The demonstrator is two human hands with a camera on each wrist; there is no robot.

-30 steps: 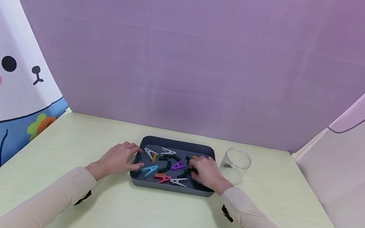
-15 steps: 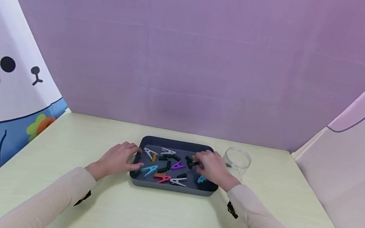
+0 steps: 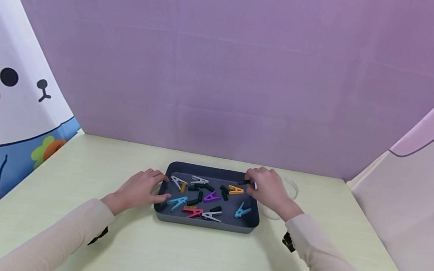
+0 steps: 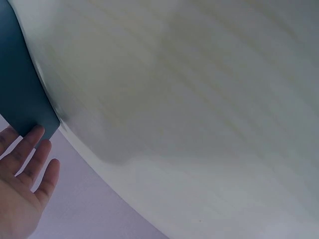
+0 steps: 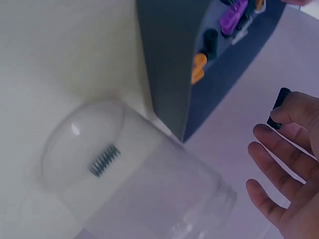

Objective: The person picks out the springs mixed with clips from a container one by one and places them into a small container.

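1. Right hand (image 3: 269, 191): above the tray's 2 o'clock corner. Thumb and forefinger pinch a dark coil (image 3: 243, 182); the other three fingers stand apart, touching nothing visible.
2. Left hand (image 3: 139, 191): at 9 o'clock of the tray (image 3: 204, 223). Fingers fairly straight and spread, resting at its rim; how firmly they press, I cannot tell.
3. Clear jar (image 5: 199, 191): beyond the tray's 3 o'clock side, largely hidden behind the right hand in the head view. The right wrist view shows one green spring (image 5: 105, 160) at its base.
4. Inside the tray: a yellow clip (image 3: 236, 190) towards 2 o'clock, a blue clip (image 3: 242, 211) near 4 o'clock, other clips and coils mostly towards 9 o'clock.
5. Step in hand, as judged: carrying the coil out of the tray towards the jar.
6. Recommended handling: pinch lightly, since squeezing could flick the coil away; clear the rim; centre it over the jar's mouth before release; keep the trailing fingers off the jar wall, which could tip; let the left hand steady the tray.
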